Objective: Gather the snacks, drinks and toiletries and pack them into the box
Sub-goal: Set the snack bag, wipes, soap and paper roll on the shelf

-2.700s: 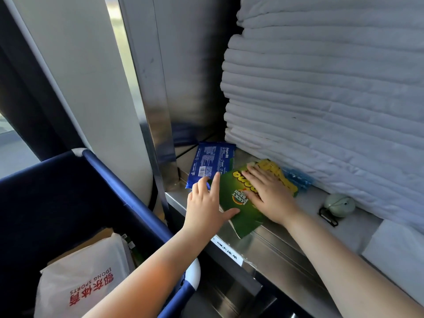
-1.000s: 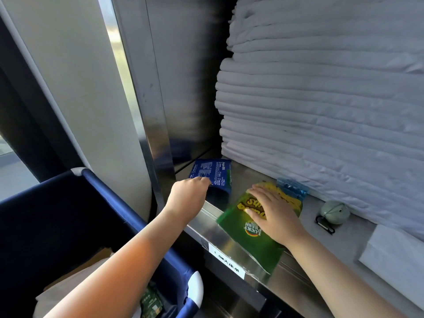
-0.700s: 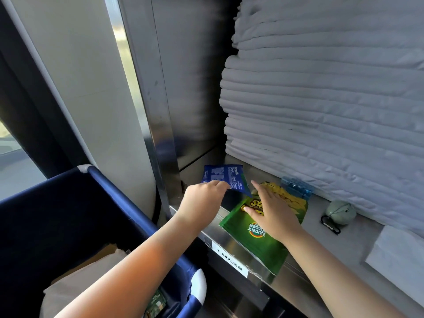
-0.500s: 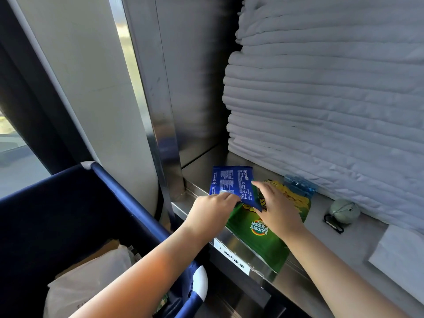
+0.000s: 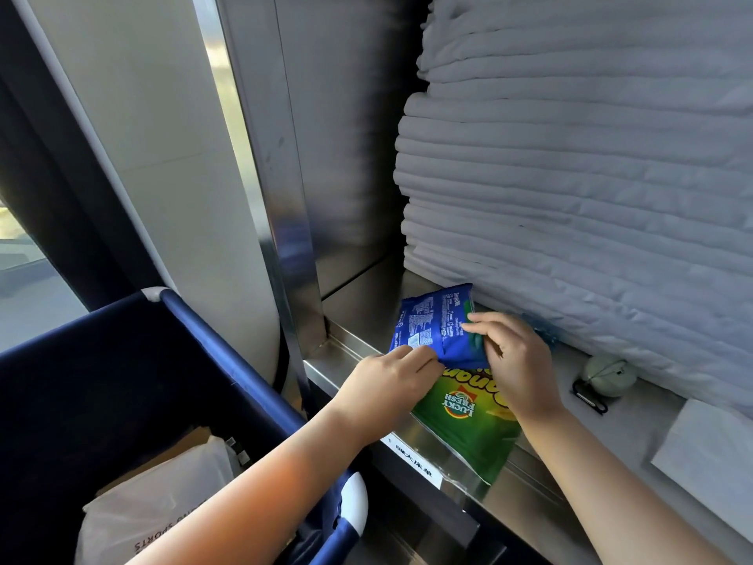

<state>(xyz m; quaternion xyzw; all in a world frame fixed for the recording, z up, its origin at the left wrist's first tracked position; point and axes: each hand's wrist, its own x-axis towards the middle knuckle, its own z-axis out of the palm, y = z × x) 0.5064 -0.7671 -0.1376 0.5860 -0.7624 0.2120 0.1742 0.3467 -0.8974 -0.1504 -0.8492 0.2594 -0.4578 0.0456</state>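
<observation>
Blue foil, crinkled and printed in white, is what both hands hold: the blue packet (image 5: 438, 328) is raised just off the steel shelf (image 5: 354, 316), tilted, with its lower edge over the top of the green snack bag (image 5: 468, 426). The left hand (image 5: 387, 385) pinches the packet's near left corner with curled fingers. The right hand (image 5: 515, 360) pinches its right side between thumb and fingertips, with the wrist above the green bag. That bag lies flat and overhangs the shelf's front lip.

The step in hand looks like stacking the two snacks so they go out as one load. To do it well, the packet should be laid square on the green bag, then both gripped together from beneath. A pull on the top one alone could tip the overhanging bag off the edge. The navy bin (image 5: 203, 332) stands close on the left, so the carry is short. A brown cardboard edge (image 5: 183, 444) shows inside it under a white plastic bag (image 5: 163, 511); whether that is the box I cannot tell.

Writing: the green bag reads "LUCKY FRESH", upside down from here, under large yellow letters that are partly covered. The white bag shows "SPORTS" in red. A shelf label (image 5: 411, 462) begins "1 8M", then Chinese characters. The packet's fine print is too small to read.
</observation>
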